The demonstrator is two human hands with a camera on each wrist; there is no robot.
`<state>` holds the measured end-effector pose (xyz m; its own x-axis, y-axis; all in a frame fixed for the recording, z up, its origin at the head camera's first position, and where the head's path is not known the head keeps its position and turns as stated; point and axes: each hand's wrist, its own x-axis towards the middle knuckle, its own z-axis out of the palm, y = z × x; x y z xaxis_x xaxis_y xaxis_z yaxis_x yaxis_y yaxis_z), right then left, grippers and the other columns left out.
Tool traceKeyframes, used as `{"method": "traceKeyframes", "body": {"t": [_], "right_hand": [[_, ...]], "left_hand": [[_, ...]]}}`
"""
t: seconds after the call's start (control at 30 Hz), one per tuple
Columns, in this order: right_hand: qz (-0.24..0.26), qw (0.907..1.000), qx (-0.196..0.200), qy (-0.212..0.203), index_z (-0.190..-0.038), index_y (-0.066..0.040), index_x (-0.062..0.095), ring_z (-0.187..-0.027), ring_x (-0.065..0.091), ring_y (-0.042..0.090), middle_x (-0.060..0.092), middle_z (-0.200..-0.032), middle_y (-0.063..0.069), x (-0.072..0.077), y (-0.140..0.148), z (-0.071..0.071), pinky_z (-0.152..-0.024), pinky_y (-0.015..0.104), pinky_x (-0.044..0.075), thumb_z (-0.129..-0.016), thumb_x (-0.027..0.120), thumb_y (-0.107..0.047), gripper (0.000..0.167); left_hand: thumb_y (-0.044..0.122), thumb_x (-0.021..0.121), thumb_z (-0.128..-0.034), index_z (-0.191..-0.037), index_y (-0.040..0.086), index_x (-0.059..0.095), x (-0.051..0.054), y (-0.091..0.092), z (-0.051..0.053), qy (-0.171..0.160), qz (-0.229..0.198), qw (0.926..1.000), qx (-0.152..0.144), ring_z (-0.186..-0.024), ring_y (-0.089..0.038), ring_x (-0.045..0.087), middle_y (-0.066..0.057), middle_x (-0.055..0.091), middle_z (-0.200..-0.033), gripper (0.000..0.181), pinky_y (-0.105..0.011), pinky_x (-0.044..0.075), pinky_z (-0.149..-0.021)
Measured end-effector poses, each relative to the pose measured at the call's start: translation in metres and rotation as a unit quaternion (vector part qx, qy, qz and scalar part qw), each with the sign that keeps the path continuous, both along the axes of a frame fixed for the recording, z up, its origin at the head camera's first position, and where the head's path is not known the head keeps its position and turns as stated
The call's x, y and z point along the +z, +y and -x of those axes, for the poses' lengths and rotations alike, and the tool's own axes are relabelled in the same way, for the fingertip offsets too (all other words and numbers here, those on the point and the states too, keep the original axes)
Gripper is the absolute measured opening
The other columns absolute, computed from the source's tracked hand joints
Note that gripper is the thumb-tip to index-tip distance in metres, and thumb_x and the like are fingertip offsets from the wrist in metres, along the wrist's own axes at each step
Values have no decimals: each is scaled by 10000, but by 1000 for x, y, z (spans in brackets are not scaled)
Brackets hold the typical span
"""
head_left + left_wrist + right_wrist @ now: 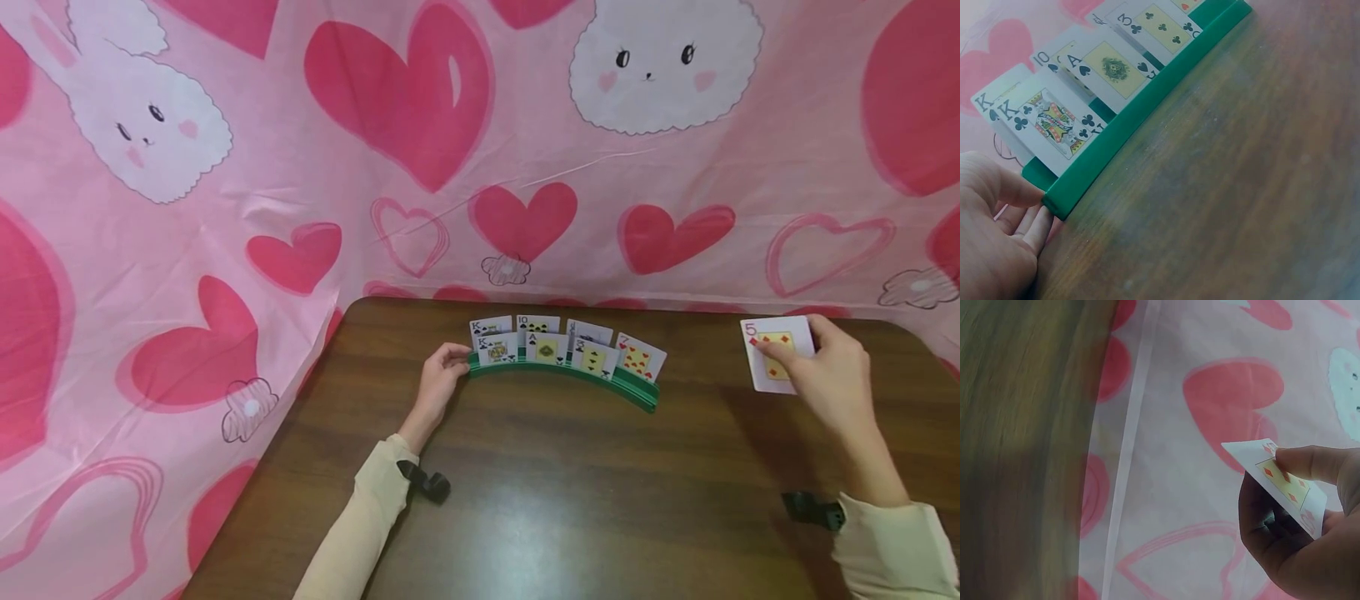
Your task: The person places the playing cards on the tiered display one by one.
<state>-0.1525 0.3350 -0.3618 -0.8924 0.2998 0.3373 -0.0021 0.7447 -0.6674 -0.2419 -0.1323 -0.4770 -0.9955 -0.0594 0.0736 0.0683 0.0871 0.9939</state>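
Note:
A curved green playing card holder (636,392) stands on the table with several cards upright in two rows. Its front row shows a king of clubs (1054,122), an ace of spades (1113,69) and a three of clubs (1160,28). A seven of hearts (639,358) leans at the right end. My left hand (442,382) pinches the holder's left end between thumb and fingers. Off to the right, above the table, my right hand (840,375) holds a five of diamonds (761,367), thumb across its face and fingers behind it.
The brown wooden table (525,500) ends at the back against a pink cloth (420,242) printed with hearts and rabbits. Behind the front cards stand a king (487,326), a ten of spades (538,323) and a partly covered card (588,331).

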Motion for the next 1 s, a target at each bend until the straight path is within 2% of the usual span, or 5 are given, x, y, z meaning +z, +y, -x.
{"method": "traceKeyframes", "body": {"t": [0.3, 0.47, 0.57, 0.73, 1.0], "right_hand": [[579, 9983, -38, 50, -1058, 33, 589, -638, 460, -44, 489, -690, -276, 8, -13, -1, -516, 155, 406, -900, 772, -148, 302], [1004, 9946, 192, 163, -941, -115, 615, -601, 494, -28, 530, -688, -268, 11, -19, -1, -497, 156, 422, -879, 788, -114, 184], [1261, 9914, 283, 183, -887, -196, 613, -582, 514, -28, 554, -676, -255, 13, -23, 0, -499, 154, 425, -873, 791, -97, 204], [1430, 9888, 329, 264, -855, -243, 632, -595, 523, -28, 571, -675, -234, 15, -30, 3, -515, 144, 421, -869, 789, -94, 217], [2220, 9730, 478, 403, -842, -213, 658, -598, 564, -14, 616, -705, -195, 19, -40, 5, -526, 138, 462, -847, 787, -1, 248]], "left_hand": [[-97, 585, -946, -1150, -87, 664, 2, 0, 0, -5, -25, 10000, -35, -1047, -237, 636, -211, 675, -1173, 219, -237, 485, -826], [-99, 572, -955, -1172, -110, 651, 1, -1, 0, -45, -49, 9999, -109, -1088, -279, 628, -243, 660, -1201, 231, -236, 480, -821], [-114, 560, -953, -1170, -130, 640, 6, -1, -2, -97, -28, 9998, -160, -1091, -295, 625, -264, 654, -1201, 232, -251, 486, -827], [-137, 554, -940, -1162, -150, 632, 15, -1, -5, -149, 66, 9997, -201, -1081, -295, 626, -281, 653, -1192, 235, -285, 495, -851], [-102, 568, -955, -1168, -103, 653, 2, -2, 1, -112, -23, 9999, -96, -1046, -207, 625, -223, 671, -1189, 230, -252, 483, -822]]}}
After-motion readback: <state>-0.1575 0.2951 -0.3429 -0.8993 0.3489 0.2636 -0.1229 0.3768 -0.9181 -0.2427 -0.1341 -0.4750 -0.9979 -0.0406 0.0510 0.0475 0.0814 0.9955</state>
